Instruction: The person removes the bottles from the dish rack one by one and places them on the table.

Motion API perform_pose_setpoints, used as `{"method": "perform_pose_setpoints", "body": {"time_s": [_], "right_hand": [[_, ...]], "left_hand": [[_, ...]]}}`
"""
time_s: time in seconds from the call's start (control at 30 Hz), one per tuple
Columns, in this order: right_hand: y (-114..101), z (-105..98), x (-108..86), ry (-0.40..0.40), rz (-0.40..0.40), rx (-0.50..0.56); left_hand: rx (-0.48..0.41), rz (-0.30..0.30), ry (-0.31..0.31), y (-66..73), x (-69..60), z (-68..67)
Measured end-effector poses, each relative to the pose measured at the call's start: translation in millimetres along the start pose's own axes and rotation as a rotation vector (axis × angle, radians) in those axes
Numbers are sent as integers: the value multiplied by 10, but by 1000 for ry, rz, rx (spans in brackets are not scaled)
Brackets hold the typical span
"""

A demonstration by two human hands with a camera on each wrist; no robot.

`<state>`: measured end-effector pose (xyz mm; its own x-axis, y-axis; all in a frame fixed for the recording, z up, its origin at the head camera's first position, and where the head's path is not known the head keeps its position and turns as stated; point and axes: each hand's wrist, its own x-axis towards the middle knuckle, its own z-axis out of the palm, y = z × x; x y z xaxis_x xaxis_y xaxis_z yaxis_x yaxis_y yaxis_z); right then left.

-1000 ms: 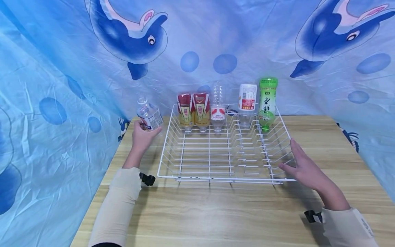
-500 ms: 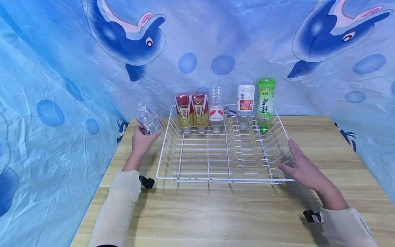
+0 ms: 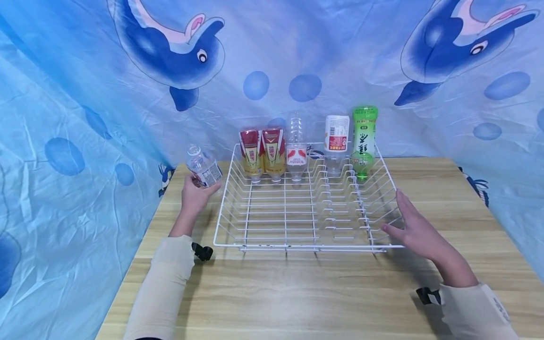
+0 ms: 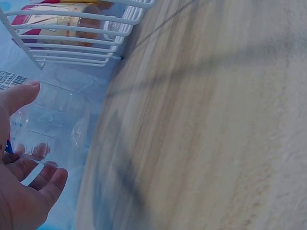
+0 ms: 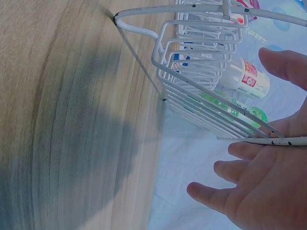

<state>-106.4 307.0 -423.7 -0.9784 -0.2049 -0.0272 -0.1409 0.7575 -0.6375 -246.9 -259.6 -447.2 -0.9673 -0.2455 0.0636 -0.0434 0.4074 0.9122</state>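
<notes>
My left hand [image 3: 196, 194] grips a clear plastic bottle [image 3: 205, 166] left of the white wire rack [image 3: 293, 246]; its bare neck points up and away. In the left wrist view the thumb and fingers of the hand [image 4: 24, 191] lie round the clear bottle [image 4: 62, 115]. At the rack's right side, my right hand [image 3: 420, 233] rests on the rim with fingers spread. The right wrist view has that hand [image 5: 268, 177] against the rack's rim [image 5: 292, 142], thumb on one side and fingers on the other.
Along the rack's back stand upside-down bottles: two red-and-gold bottles [image 3: 250, 153] [image 3: 274, 153], a clear one [image 3: 296, 153], a white-labelled one [image 3: 337, 134] and a green one [image 3: 364, 137]. The rack stands on a wooden table [image 3: 272, 293], with a blue dolphin-print cloth [image 3: 272, 47] behind.
My left hand has lowered slightly with the bottle, which is a little more tilted. My right hand has stayed at the rack's rim. The head view has shifted slightly.
</notes>
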Motion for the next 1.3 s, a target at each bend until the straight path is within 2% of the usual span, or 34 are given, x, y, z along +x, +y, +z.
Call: {"method": "perform_pose_setpoints", "body": {"time_s": [0.3, 0.7, 1.07, 1.3], "right_hand": [[-1, -7, 4, -7, 0, 1], [-14, -11, 9, -4, -6, -2], [-10, -11, 5, -10, 9, -9], [-16, -18, 13, -17, 14, -5]], "left_hand": [[-4, -34, -19, -61, 15, 31], [-1, -46, -42, -145, 19, 59], [11, -24, -31, -220, 37, 97], [8, -31, -31, -232, 34, 109]]}}
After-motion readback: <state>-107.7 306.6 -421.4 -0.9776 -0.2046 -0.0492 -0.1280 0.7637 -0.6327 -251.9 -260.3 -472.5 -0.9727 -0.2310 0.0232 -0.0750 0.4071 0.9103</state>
